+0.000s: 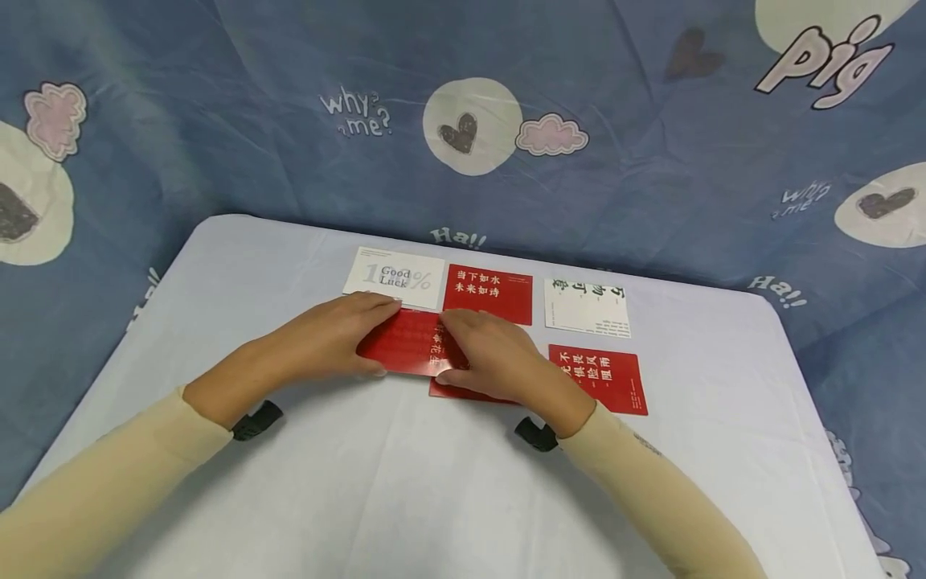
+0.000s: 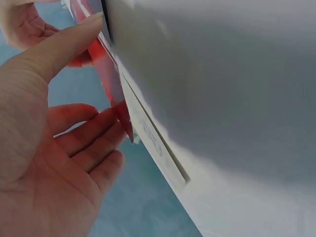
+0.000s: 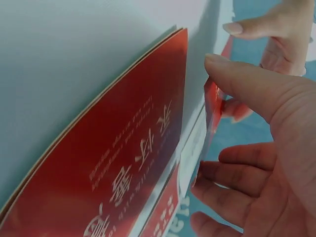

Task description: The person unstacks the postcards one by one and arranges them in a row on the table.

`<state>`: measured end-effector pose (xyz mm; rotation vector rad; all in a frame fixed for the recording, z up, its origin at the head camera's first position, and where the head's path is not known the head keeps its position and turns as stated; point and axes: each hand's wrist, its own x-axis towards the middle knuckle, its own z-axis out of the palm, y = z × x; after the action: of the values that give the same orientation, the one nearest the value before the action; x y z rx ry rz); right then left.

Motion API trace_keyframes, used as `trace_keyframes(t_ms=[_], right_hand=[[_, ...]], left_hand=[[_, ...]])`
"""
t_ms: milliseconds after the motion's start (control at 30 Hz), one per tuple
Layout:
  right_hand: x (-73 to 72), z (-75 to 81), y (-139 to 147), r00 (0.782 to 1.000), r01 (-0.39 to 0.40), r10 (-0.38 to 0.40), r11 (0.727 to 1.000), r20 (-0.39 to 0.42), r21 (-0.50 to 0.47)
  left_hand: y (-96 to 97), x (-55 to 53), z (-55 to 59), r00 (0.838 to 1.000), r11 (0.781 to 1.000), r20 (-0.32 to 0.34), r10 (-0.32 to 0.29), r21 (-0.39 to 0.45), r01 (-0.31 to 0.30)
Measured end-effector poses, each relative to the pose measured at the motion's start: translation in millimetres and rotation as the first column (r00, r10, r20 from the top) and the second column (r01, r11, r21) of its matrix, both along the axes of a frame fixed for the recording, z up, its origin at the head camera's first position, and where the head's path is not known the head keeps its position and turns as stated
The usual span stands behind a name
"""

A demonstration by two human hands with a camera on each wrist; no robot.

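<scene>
Both hands hold a red card (image 1: 408,344) with pale characters between them, its face tilted up over the table. My left hand (image 1: 318,338) grips the left end, thumb at the near edge and fingers at the far edge. My right hand (image 1: 502,358) pinches the other end the same way, covering part of the lettering. In the right wrist view the right hand (image 3: 261,133) has its thumb and fingertips at the card's edges. Under the right hand, another red card (image 3: 133,133) lies on the table, partly hidden in the head view.
Along the back of the white-covered table (image 1: 325,498) lie a white "Good Luck" card (image 1: 369,261), a red card (image 1: 506,293) and a white card (image 1: 579,314). Another red card (image 1: 622,382) lies beyond the right wrist. A blue printed cloth (image 1: 275,145) hangs behind.
</scene>
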<state>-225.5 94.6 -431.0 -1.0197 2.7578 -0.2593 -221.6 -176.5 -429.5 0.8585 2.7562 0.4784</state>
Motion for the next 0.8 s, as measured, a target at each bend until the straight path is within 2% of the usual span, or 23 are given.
trace_keyframes(t_ms=[333, 800], right_hand=[[-1.9, -0.4, -27.8, 0.999, -0.037, 0.037, 0.999, -0.008, 0.007], [-3.3, -13.2, -47.9, 0.998, -0.046, 0.046, 0.999, -0.045, 0.011]], left_hand=[[-23.5, 3.7, 6.6, 1.0, 1.0, -0.01, 0.006, -0.007, -0.006], [-40.6, 3.5, 1.2, 1.0, 1.0, 0.006, 0.017, -0.02, -0.017]])
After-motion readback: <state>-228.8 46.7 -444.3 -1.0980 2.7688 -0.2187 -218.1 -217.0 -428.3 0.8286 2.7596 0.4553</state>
